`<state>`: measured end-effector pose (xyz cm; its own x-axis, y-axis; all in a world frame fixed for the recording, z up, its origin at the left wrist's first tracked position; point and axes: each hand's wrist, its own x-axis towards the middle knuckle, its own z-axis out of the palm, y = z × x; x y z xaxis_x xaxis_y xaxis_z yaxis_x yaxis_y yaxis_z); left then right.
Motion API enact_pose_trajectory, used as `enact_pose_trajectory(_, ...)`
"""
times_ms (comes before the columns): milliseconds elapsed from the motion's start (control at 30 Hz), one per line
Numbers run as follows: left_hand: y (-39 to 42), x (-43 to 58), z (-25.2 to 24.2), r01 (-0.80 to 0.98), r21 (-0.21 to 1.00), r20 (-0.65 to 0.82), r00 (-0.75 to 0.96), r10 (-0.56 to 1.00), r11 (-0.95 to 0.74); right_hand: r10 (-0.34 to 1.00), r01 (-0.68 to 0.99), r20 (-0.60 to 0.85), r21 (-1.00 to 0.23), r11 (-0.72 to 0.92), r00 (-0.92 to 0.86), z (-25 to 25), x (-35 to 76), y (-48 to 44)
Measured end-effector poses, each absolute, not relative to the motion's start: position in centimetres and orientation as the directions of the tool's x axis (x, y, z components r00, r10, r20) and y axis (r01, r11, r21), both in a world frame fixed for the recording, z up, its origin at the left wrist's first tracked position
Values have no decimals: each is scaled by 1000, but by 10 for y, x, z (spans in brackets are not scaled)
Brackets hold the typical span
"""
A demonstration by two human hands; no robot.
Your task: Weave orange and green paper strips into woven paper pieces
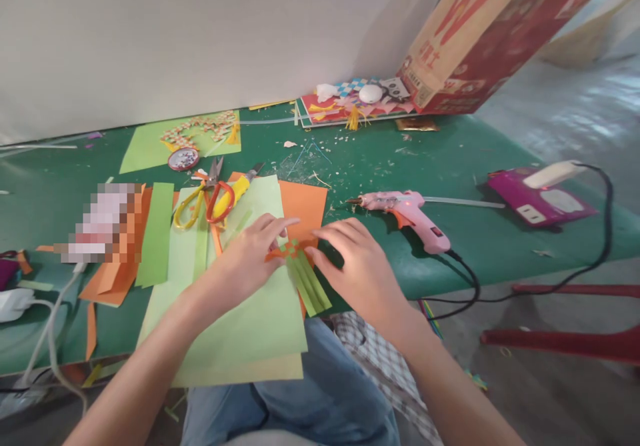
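My left hand [250, 253] and my right hand [355, 266] meet over a small weave of green and orange paper strips [295, 259] near the front edge of the green table [450, 233]. The fingertips of both hands press on the woven part, fingers bent and close together. Loose green strip ends [311, 287] trail toward me from the weave. The weave lies on a light green paper sheet [250, 326] that overlaps an orange sheet [305, 207].
Yellow-handled scissors [193, 203] and orange-and-yellow pliers [227, 198] lie behind my left hand. A pink glue gun [415, 214] with a black cord lies right of my hands. A purple box [540, 199], paper crafts [355, 103], a cardboard box [475, 33] and a red stool [575, 339] are around.
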<state>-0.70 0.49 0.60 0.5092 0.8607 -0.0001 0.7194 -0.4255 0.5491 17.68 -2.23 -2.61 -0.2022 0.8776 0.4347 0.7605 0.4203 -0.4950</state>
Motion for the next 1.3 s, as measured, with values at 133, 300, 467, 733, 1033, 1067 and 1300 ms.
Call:
enact_pose_trajectory(133,3,-13,9,686,644,-20,457,889,-338,904,639,241,-644,421,-353,-17,168,-11)
enact_pose_trajectory(300,-1,-26,24,675,686,-88,449,889,-273,878,530,167,-741,412,-448,-3,160,-9)
enact_pose_trajectory(467,-5,-37,32,662,673,-18,460,888,-329,856,462,163,-784,414,-491,5,155,-11)
enact_pose_trajectory(733,-16,-55,39,673,691,166,208,964,-264,862,475,161,-779,410,-480,19,163,-9)
enact_pose_trajectory(1033,-8,-98,41,-65,981,146,-384,912,-184,952,622,297,-733,276,-72,25,187,4)
enact_pose_trajectory(1067,-8,-100,40,-134,978,99,-365,925,-158,949,631,311,-728,269,-46,25,184,4)
enact_pose_trajectory(1300,-3,-81,30,-393,907,-195,-76,978,150,926,448,324,-811,378,-194,17,150,12)
